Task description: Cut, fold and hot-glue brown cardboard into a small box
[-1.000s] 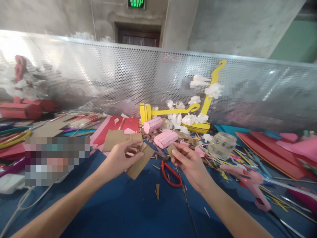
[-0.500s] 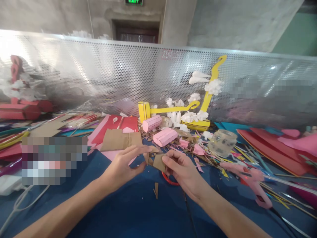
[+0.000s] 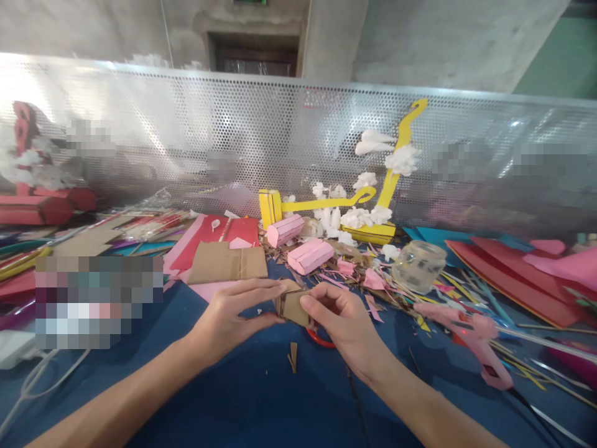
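Observation:
My left hand (image 3: 233, 314) is closed, with thumb and fingertips pinching a brown cardboard piece (image 3: 278, 305) seen nearly edge-on. My right hand (image 3: 338, 320) grips a small square of cardboard (image 3: 295, 308) between thumb and fingers. The two pieces meet in front of me, above the blue tabletop (image 3: 224, 398); the fingers hide part of where they touch. Below my right hand shows the red loop handle (image 3: 321, 338) of a cutting tool, mostly covered. Just beyond the hands lie a pink faceted paper roll (image 3: 310, 256) and a flat cardboard sheet (image 3: 226, 264).
A pink glue gun (image 3: 466, 336) lies on the right with its cord. Yellow paper shapes with white tufts (image 3: 368, 233) stand at the back against a perforated metal screen (image 3: 209, 137). A clear jar (image 3: 420, 266) sits among scraps. White cables (image 3: 41, 376) run along the left.
My hands have come together. The left hand has turned its cardboard edge-on and moved right; the right hand has brought its square left against it, over the red-handled tool.

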Tool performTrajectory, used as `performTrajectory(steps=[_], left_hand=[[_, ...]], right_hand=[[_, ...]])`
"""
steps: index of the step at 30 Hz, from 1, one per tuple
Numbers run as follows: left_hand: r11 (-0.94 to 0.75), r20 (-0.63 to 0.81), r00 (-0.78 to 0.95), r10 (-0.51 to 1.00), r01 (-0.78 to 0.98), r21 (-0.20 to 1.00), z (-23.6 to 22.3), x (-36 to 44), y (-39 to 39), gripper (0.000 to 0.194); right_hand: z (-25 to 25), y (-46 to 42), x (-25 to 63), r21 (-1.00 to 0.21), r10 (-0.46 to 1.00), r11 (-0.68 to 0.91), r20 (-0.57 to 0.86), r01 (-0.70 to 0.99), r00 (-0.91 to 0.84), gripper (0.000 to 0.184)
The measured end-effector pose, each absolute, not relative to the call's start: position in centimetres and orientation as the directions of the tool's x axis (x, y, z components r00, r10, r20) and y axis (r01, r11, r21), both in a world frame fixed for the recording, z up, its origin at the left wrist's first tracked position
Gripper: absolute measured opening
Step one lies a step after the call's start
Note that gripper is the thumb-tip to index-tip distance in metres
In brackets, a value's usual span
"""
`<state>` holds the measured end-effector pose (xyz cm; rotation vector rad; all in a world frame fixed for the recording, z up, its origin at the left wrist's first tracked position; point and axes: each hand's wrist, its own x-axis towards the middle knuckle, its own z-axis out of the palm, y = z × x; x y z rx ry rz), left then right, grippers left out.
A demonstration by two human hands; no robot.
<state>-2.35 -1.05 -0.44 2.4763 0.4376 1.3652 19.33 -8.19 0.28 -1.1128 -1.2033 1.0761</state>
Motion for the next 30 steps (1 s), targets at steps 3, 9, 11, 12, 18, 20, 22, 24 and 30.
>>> performTrajectory(steps=[3,9,11,12,18,20,22,24,30], left_hand=[[-0.916,0.774,0.498,0.391,0.129,0.380,-0.50,-2.31,-1.04,0.039],[-0.908,0.753,0.515,0.409,0.152,0.389,-0.52,-2.26,-1.25,0.039],[-0.909,0.748,0.524,0.407,0.153,0.388,-0.55,-2.31,-1.20,0.038],[-0.910,0.745,0.529,0.406,0.154,0.386,-0.58,-2.34,-1.14,0.038],[-0.907,0.731,0.545,0.410,0.164,0.387,-0.76,-2.53,-0.85,0.041],[-0.897,0.715,0.552,0.430,0.174,0.406,-0.67,-2.53,-0.92,0.043],[-0.882,0.691,0.562,0.456,0.183,0.433,-0.48,-2.52,-1.06,0.044],[-0.871,0.676,0.564,0.474,0.189,0.453,-0.27,-2.49,-1.17,0.043],[-0.890,0.718,0.534,0.446,0.180,0.420,-0.31,-2.40,-1.18,0.042]], right_hand=[[0.47,-8.23,19.41,-0.989,0.988,0.142,0.144,0.032,0.060,0.045],[0.55,-8.08,19.45,-0.985,0.985,0.171,0.171,0.037,0.006,0.042],[0.54,-8.02,19.51,-0.984,0.985,0.173,0.172,0.048,-0.017,0.043],[0.55,-8.00,19.55,-0.984,0.985,0.170,0.169,0.062,-0.021,0.044],[0.78,-8.02,19.78,-0.977,0.987,0.163,0.161,0.135,-0.021,0.050],[0.84,-8.03,19.80,-0.973,0.986,0.167,0.167,0.157,-0.013,0.051],[0.87,-8.03,19.83,-0.969,0.984,0.176,0.178,0.173,-0.006,0.051],[0.88,-8.01,19.85,-0.968,0.983,0.183,0.185,0.173,-0.007,0.051],[0.69,-7.97,19.63,-0.977,0.984,0.178,0.179,0.114,-0.003,0.051]])
